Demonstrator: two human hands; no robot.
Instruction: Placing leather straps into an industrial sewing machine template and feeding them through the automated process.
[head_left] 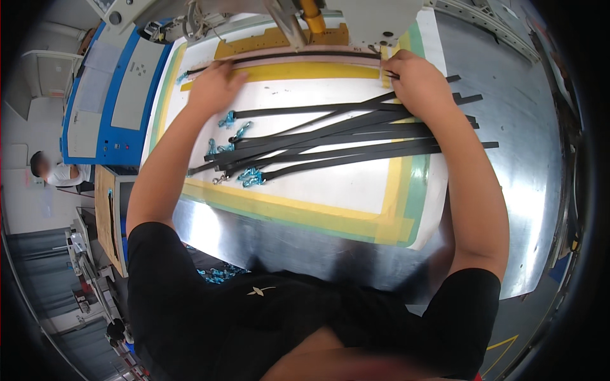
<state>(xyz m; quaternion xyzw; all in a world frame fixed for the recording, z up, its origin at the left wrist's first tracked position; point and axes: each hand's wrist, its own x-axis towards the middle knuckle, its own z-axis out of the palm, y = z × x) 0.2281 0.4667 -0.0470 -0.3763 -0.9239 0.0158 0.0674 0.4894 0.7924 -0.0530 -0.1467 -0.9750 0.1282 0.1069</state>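
"Black strap: which way does it run from you?"

"Left to right, just beyond the yellow strip. My left hand lies over its left part, thumb spread, not closed around it. My right hand is at the other end, fingers bunched; whether they pinch it, I can't tell."

"Nearer hand?"

"Neither: one at each end."

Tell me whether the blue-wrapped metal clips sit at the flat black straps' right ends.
No: the blue-wrapped metal clips lie at the left ends of the flat black straps.
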